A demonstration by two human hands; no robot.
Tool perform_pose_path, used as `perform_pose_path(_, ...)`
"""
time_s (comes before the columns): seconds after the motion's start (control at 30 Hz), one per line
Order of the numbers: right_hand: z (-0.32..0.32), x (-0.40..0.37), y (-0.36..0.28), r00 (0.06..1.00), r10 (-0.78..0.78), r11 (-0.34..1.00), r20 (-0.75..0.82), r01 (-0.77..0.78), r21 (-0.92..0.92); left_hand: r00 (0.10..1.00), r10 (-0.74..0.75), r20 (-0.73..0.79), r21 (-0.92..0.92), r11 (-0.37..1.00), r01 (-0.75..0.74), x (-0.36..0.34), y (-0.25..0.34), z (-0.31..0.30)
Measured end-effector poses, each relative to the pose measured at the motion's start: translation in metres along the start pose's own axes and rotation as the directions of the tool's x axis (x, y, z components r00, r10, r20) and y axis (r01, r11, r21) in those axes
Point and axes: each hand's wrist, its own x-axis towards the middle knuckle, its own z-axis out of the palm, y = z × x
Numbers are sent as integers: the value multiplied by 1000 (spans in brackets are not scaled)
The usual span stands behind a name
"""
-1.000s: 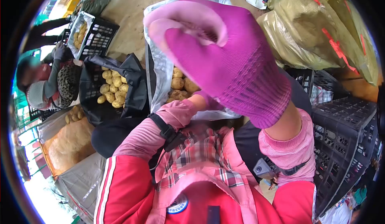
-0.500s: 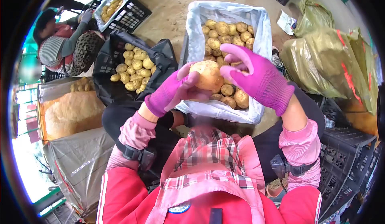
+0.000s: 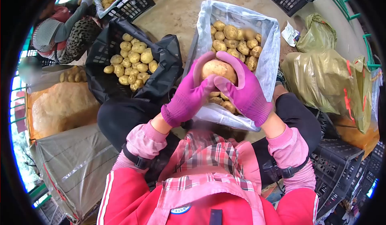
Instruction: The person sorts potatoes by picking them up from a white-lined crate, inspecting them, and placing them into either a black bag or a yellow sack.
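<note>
Both my hands wear purple gloves and cup one large potato [image 3: 219, 70] between them. My left hand [image 3: 189, 94] wraps its left side, fingers along the far edge and thumb at the near side. From the right, my right hand [image 3: 247, 90] closes round the same potato. It is held above a white-lined crate [image 3: 270, 31] of potatoes [image 3: 241, 42], whose near part my hands partly hide. Left of that crate stands a black-lined crate [image 3: 167, 60] holding several smaller, paler potatoes [image 3: 134, 58].
At the upper left a co-worker [image 3: 60, 36] sits by another lined crate of potatoes [image 3: 126, 5]. Greenish plastic sacks [image 3: 317, 80] lie to the right, with black crates [image 3: 333, 164] below them. Covered stacks [image 3: 76, 164] stand on my left.
My right hand has come in from beside the potato and now closes on it together with my left. The view has shifted slightly, and the co-worker's head has moved toward the edge.
</note>
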Motion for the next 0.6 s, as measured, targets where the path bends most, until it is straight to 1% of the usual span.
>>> perform_pose_path(0.03,3,1,2,999,-15,999,-42,14,-37,991,136,1,155,979,-135,1,-6,2)
perform_pose_path(0.07,6,1,5,996,-31,997,-85,25,-74,999,50,-4,4,999,-50,-1,-9,4)
perform_pose_path(0.1,8,1,8,991,-49,993,-127,35,-111,999,-36,4,-146,989,36,-3,2,10)
perform_pose_path(0.13,7,2,7,988,-71,992,-140,55,-114,993,-118,24,-292,949,120,-5,11,14)
perform_pose_path(0.2,2,6,1,978,-118,987,-170,97,-125,981,-186,52,-346,918,193,-4,22,15)
perform_pose_path(0.23,-2,7,0,980,-88,989,-176,65,-130,974,-217,69,-371,901,227,-2,24,15)
perform_pose_path(0.3,-10,8,-3,982,-27,990,-185,2,-139,965,-223,141,-525,809,264,-1,24,10)
perform_pose_path(0.33,-13,9,-5,972,118,993,-203,-112,39,959,-221,175,-594,754,282,0,25,9)
perform_pose_path(0.37,-17,11,-7,945,261,951,-195,-218,217,966,-195,172,-641,722,260,-1,28,10)
perform_pose_path(0.4,-21,12,-8,904,396,869,-162,-312,385,971,-160,179,-663,709,239,-1,27,10)
perform_pose_path(0.43,-24,13,-4,946,296,911,-134,-237,338,976,-123,180,-687,695,214,0,23,9)
perform_pose_path(0.47,-22,15,-1,967,212,947,-142,-168,274,980,-90,177,-709,679,190,-1,21,9)
perform_pose_path(0.53,-15,17,1,989,46,988,-142,-24,154,988,-128,82,-653,743,150,-2,22,10)
perform_pose_path(0.57,-19,14,-5,989,148,974,14,-148,173,990,-140,36,-620,774,132,-1,22,11)
perform_pose_path(0.6,-18,11,-7,992,125,978,23,-127,166,989,-144,36,-585,799,138,-1,21,8)
